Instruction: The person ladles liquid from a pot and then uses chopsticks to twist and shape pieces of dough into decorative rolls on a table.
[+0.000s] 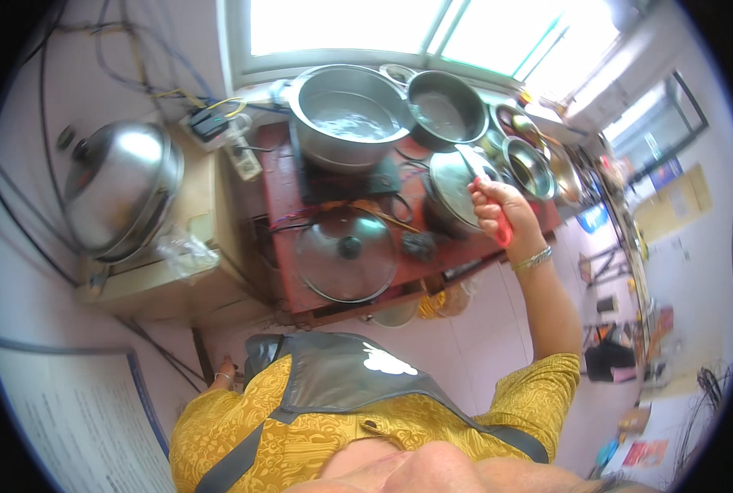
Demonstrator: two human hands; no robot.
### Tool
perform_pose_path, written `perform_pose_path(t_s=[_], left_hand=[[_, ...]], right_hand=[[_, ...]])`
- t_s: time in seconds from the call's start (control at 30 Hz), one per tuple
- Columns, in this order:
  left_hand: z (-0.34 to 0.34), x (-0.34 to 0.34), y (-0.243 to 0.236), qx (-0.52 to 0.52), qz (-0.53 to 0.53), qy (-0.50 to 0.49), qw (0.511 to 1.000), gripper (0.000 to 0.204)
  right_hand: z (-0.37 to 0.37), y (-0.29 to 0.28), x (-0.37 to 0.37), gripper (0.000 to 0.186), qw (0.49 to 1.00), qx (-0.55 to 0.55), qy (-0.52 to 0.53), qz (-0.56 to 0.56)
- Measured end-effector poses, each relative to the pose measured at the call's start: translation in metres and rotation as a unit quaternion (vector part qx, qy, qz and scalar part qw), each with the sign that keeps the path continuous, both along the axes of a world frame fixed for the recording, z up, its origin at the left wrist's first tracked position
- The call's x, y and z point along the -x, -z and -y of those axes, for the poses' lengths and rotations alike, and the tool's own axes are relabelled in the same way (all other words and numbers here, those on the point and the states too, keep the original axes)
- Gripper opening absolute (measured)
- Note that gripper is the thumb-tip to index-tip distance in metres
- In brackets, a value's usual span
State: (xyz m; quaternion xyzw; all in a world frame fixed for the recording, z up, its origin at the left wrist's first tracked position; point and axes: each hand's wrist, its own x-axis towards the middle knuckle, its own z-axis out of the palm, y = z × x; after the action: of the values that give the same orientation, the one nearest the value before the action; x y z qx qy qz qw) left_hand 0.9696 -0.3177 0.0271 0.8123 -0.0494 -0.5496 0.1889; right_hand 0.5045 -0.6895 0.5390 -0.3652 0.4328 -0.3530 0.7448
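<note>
My right hand [498, 209] is raised over the right side of the red table, closed around the red handle of a knife [471, 161]. Its pale, flat blade points away from me, above a lidded pot [452, 185]. My left hand [227, 366] hangs low at my left side, partly hidden by my sleeve and apron; its fingers are too small to make out. A large steel pot [346, 148] with water in it stands on a dark stove at the back. Nearer to me, a glass lid [347, 256] with a black knob lies on the table [288, 283].
Beside the large pot stands a dark-walled pan [447, 111], with steel bowls [530, 168] further right. A domed steel pot [120, 189] sits on a cabinet at the left, near a crumpled plastic bag [187, 251]. A power strip [243, 156] and loose cables run along the wall.
</note>
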Motion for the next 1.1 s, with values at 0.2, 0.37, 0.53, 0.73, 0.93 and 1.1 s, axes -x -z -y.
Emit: perform_pose_path(t_s=[0.2, 0.37, 0.53, 0.73, 0.93, 1.1], left_hand=[[-0.023, -0.022, 0.028, -0.015, -0.108, -0.092, 0.990, 0.084], [-0.021, -0.025, 0.020, 0.004, -0.065, -0.057, 0.996, 0.081], [0.027, -0.042, 0.025, 0.005, -0.036, 0.012, 0.999, 0.079], [0.086, -0.054, 0.013, -0.005, -0.013, 0.104, 0.995, 0.077], [0.120, -0.038, 0.004, -0.009, 0.012, 0.184, 0.983, 0.074], [0.134, 0.005, -0.003, 0.010, 0.032, 0.243, 0.969, 0.072]], right_hand=[[0.078, 0.016, -0.074, 0.007, 0.982, 0.107, -0.021, -0.157], [0.117, 0.043, -0.093, 0.014, 0.877, 0.247, -0.026, -0.412], [0.156, 0.091, -0.088, 0.019, 0.565, 0.582, -0.009, -0.586], [0.107, 0.053, -0.085, 0.042, 0.582, 0.470, -0.035, -0.663], [0.054, 0.055, -0.046, 0.018, 0.959, 0.235, 0.020, -0.159], [-0.065, 0.044, 0.030, 0.016, 0.987, 0.029, -0.009, 0.161]])
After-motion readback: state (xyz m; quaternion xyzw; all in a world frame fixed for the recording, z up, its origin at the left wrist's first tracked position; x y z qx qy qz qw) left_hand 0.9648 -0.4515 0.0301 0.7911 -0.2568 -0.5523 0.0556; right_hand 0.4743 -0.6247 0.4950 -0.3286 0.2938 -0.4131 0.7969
